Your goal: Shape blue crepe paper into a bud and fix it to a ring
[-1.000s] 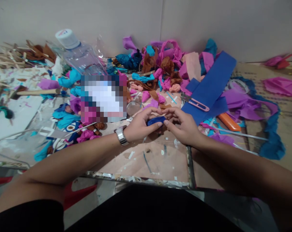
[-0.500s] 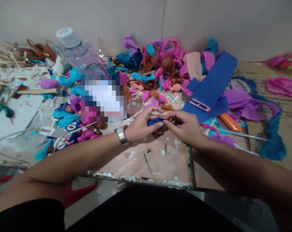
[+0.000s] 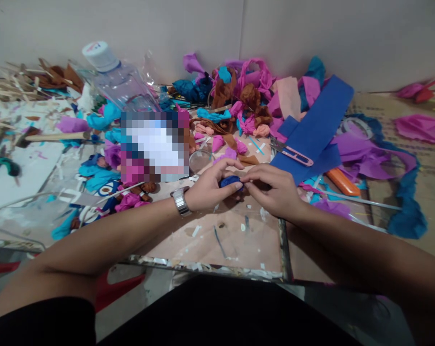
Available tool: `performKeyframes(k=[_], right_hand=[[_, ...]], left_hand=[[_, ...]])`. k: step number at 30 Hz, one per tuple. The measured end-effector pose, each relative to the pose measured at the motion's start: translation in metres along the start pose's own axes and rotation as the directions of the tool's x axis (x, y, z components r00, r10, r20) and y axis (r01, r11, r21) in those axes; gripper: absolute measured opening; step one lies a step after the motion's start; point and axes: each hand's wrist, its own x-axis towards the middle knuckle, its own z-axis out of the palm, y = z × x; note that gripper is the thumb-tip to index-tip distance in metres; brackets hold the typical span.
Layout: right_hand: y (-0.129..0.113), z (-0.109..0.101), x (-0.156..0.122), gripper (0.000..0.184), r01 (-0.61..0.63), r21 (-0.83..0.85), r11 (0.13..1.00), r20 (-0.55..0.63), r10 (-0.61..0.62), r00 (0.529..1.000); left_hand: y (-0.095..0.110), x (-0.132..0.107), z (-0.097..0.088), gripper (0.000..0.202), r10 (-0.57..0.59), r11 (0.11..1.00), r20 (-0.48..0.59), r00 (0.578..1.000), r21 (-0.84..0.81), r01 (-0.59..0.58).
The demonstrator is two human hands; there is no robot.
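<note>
A small wad of dark blue crepe paper (image 3: 230, 181) sits between my two hands, above the wooden board. My left hand (image 3: 212, 186), with a metal watch (image 3: 181, 201) on its wrist, curls its thumb and fingers round the wad. Against the wad's right end, my right hand (image 3: 275, 190) pinches with thumb and forefinger; its other fingers are bent, and I cannot make out exactly what lies in the pinch. Just beyond my right hand, a pink-handled craft knife (image 3: 296, 154) rests on folded blue paper strips (image 3: 320, 122).
A clear bottle with a white cap (image 3: 102, 56) stands at the back left. Crumpled coloured paper (image 3: 251, 96) is heaped along the wall. An orange-handled tool (image 3: 342, 182) lies right of my hands, pliers (image 3: 3, 167) far left. The board's front edge (image 3: 210, 270) is ragged.
My right fingers have shifted slightly at the end of the blue wad, and a little more of the wad shows. My left hand has barely moved.
</note>
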Motion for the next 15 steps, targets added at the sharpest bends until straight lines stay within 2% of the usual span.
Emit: performKeyframes(k=[7, 13, 15], right_hand=[[-0.0006, -0.0004, 0.0005, 0.016, -0.012, 0.022, 1.000, 0.037, 0.011, 0.999], [-0.0027, -0.0034, 0.0007, 0.012, -0.172, 0.040, 0.984, 0.077, 0.169, 0.983], [-0.0027, -0.0033, 0.0013, 0.013, -0.192, 0.045, 0.980, 0.106, 0.187, 0.977]], left_hand=[[-0.0010, -0.0003, -0.0011, 0.043, 0.013, 0.997, -0.030, 0.999, 0.072, -0.011], [0.0009, -0.0009, 0.0000, 0.043, 0.017, 0.997, -0.015, 1.000, 0.071, -0.016], [0.0017, -0.0011, 0.0001, 0.042, 0.023, 0.997, -0.006, 1.000, 0.071, -0.022]])
